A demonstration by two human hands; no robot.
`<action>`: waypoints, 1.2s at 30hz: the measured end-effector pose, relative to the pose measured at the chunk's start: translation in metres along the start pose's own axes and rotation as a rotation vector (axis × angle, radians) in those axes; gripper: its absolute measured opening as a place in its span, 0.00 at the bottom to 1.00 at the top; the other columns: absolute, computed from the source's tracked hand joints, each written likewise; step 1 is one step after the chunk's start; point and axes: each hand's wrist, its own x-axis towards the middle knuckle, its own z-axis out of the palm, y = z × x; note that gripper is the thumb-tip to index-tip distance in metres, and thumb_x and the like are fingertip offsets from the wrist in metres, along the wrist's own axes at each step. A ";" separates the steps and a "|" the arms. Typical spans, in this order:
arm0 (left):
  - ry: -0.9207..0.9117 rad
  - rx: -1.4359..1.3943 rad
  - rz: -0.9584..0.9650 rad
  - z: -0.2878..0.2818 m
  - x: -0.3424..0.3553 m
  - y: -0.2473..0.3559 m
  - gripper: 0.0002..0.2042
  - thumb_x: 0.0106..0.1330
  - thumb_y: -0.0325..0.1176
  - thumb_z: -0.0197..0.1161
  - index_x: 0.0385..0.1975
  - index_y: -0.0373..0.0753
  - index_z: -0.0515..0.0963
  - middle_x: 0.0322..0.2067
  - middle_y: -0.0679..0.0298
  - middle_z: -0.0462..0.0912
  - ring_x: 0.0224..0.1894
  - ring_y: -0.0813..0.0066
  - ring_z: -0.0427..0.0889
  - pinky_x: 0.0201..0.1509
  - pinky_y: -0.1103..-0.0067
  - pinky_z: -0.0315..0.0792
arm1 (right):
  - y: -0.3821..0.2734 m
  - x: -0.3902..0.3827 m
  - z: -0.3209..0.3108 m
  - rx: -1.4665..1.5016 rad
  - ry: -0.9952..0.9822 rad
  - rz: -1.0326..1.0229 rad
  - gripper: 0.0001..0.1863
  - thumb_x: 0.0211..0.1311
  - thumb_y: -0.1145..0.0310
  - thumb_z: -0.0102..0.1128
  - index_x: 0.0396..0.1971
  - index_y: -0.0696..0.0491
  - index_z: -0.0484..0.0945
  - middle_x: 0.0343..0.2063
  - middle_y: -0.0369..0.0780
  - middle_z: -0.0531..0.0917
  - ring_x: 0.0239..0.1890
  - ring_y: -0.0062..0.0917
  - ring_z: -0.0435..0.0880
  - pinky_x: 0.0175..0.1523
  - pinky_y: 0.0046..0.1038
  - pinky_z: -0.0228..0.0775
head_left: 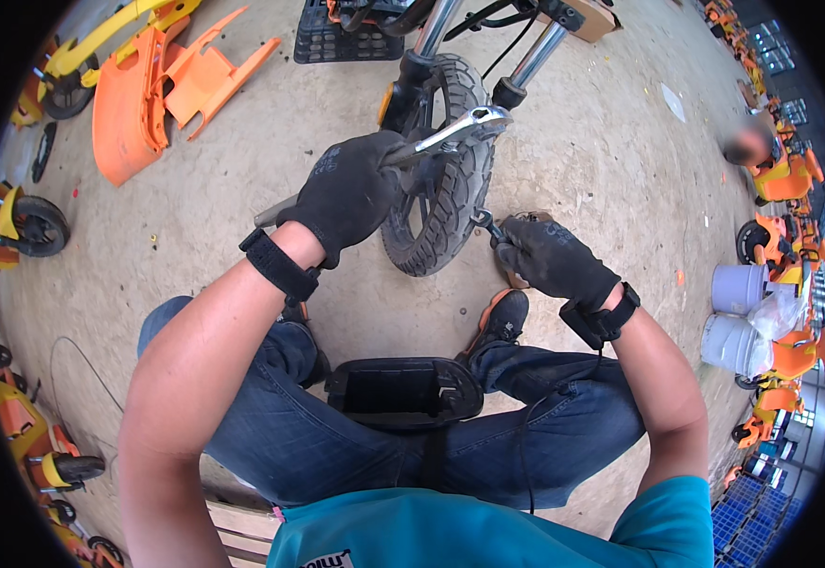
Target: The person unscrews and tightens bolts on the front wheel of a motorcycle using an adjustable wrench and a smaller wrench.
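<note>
The concrete floor (242, 189) spread pale and dusty under everything. On it at the upper left lay large orange plastic body panels (148, 85), with yellow-and-orange scooter parts (25, 222) ranged along the left rim. More orange scooters (781, 175) crowded the right rim, and near them stood two pale round buckets (736, 317), one behind the other, with a crumpled clear plastic bag (780, 312) resting against them. A black crate (332, 38) sat at the top edge.

In the middle stood a black front wheel (436, 189) with a knobbly tyre, held upright in a silver fork (535, 52). The person sat just before it in blue jeans, a black moulded plastic part (403, 390) lying across the lap.

The left hand (351, 194), in a black glove, was clenched around the handle of a silver adjustable wrench (455, 131), whose head lay over the top of the tyre near the fork leg. The right hand (550, 257), gloved likewise, had its fingers (509, 232) closed on a small dark tool (483, 222) whose tip met the wheel's right side, low down near the axle. Both wrists wore black straps.
</note>
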 end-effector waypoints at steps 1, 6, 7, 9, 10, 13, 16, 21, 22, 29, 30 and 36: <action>0.032 -0.005 0.015 0.001 0.000 0.000 0.12 0.58 0.26 0.53 0.41 0.35 0.76 0.23 0.57 0.77 0.26 0.66 0.76 0.34 0.73 0.70 | 0.001 -0.001 0.000 -0.018 -0.019 0.000 0.09 0.59 0.64 0.59 0.33 0.53 0.77 0.20 0.41 0.80 0.23 0.36 0.80 0.30 0.35 0.69; 0.202 -0.089 0.031 -0.005 0.005 0.004 0.12 0.58 0.28 0.54 0.41 0.35 0.76 0.23 0.60 0.76 0.25 0.72 0.76 0.33 0.76 0.70 | -0.010 0.004 -0.010 -0.028 -0.149 0.127 0.13 0.58 0.58 0.60 0.33 0.52 0.78 0.20 0.42 0.80 0.26 0.36 0.80 0.34 0.35 0.69; 0.212 -0.150 -0.029 -0.006 0.006 0.008 0.11 0.60 0.30 0.55 0.40 0.36 0.76 0.23 0.63 0.76 0.25 0.78 0.74 0.32 0.78 0.69 | -0.010 0.005 -0.011 -0.012 -0.161 0.152 0.13 0.57 0.57 0.60 0.33 0.52 0.78 0.20 0.42 0.80 0.27 0.36 0.80 0.35 0.35 0.69; 0.217 -0.198 -0.095 -0.008 0.008 0.009 0.09 0.62 0.31 0.56 0.40 0.36 0.76 0.23 0.65 0.76 0.25 0.80 0.74 0.32 0.79 0.69 | -0.006 0.002 -0.008 -0.012 -0.076 0.115 0.13 0.57 0.58 0.60 0.34 0.51 0.78 0.20 0.42 0.80 0.27 0.36 0.80 0.35 0.34 0.69; 0.220 -0.222 -0.128 -0.009 0.009 0.009 0.09 0.63 0.32 0.56 0.39 0.36 0.76 0.23 0.67 0.76 0.26 0.81 0.74 0.32 0.79 0.69 | -0.004 0.001 -0.006 -0.013 -0.034 0.096 0.12 0.57 0.58 0.60 0.34 0.51 0.78 0.20 0.42 0.80 0.27 0.36 0.80 0.35 0.34 0.69; 0.246 -0.313 -0.112 -0.009 0.013 -0.001 0.08 0.65 0.32 0.57 0.38 0.35 0.76 0.25 0.67 0.77 0.28 0.82 0.74 0.34 0.81 0.69 | -0.001 0.002 -0.004 -0.029 -0.062 0.058 0.13 0.57 0.58 0.61 0.34 0.52 0.79 0.21 0.42 0.81 0.27 0.36 0.80 0.35 0.34 0.69; 0.223 -0.472 -0.208 -0.012 0.012 -0.002 0.08 0.66 0.31 0.56 0.39 0.33 0.76 0.27 0.66 0.79 0.30 0.81 0.75 0.37 0.82 0.70 | -0.001 0.003 -0.006 0.006 -0.133 0.073 0.13 0.58 0.58 0.60 0.34 0.52 0.79 0.21 0.42 0.81 0.27 0.36 0.80 0.35 0.35 0.68; 0.204 -0.553 -0.260 -0.015 0.013 -0.006 0.09 0.66 0.30 0.55 0.42 0.32 0.74 0.32 0.62 0.80 0.34 0.78 0.79 0.45 0.81 0.73 | 0.000 0.001 -0.003 0.013 -0.047 0.024 0.13 0.58 0.58 0.59 0.33 0.53 0.79 0.21 0.43 0.80 0.27 0.37 0.80 0.35 0.35 0.68; 0.195 -0.618 -0.270 -0.015 0.012 -0.004 0.10 0.67 0.30 0.55 0.43 0.31 0.73 0.33 0.62 0.81 0.35 0.77 0.79 0.46 0.80 0.73 | 0.001 0.001 -0.002 0.026 -0.046 0.024 0.13 0.58 0.58 0.59 0.33 0.53 0.79 0.21 0.43 0.80 0.27 0.37 0.80 0.35 0.35 0.68; 0.149 -0.505 -0.262 -0.014 0.013 -0.002 0.11 0.65 0.27 0.55 0.45 0.30 0.73 0.36 0.60 0.82 0.39 0.76 0.80 0.48 0.80 0.72 | -0.003 0.002 -0.004 -0.014 -0.074 0.083 0.14 0.58 0.57 0.59 0.32 0.53 0.79 0.22 0.43 0.81 0.28 0.37 0.81 0.35 0.35 0.69; 0.150 -0.512 -0.242 -0.014 0.012 0.001 0.11 0.65 0.27 0.55 0.45 0.30 0.73 0.36 0.60 0.82 0.39 0.76 0.80 0.49 0.80 0.72 | -0.002 0.002 -0.004 -0.031 -0.064 0.081 0.14 0.58 0.57 0.59 0.32 0.53 0.79 0.22 0.43 0.81 0.28 0.37 0.81 0.35 0.35 0.69; 0.147 -0.559 -0.200 -0.012 0.009 0.006 0.12 0.65 0.27 0.55 0.46 0.29 0.74 0.37 0.60 0.83 0.39 0.77 0.80 0.49 0.80 0.71 | -0.012 0.004 -0.013 0.001 -0.124 0.166 0.16 0.59 0.56 0.58 0.34 0.55 0.78 0.29 0.47 0.80 0.35 0.43 0.76 0.47 0.36 0.67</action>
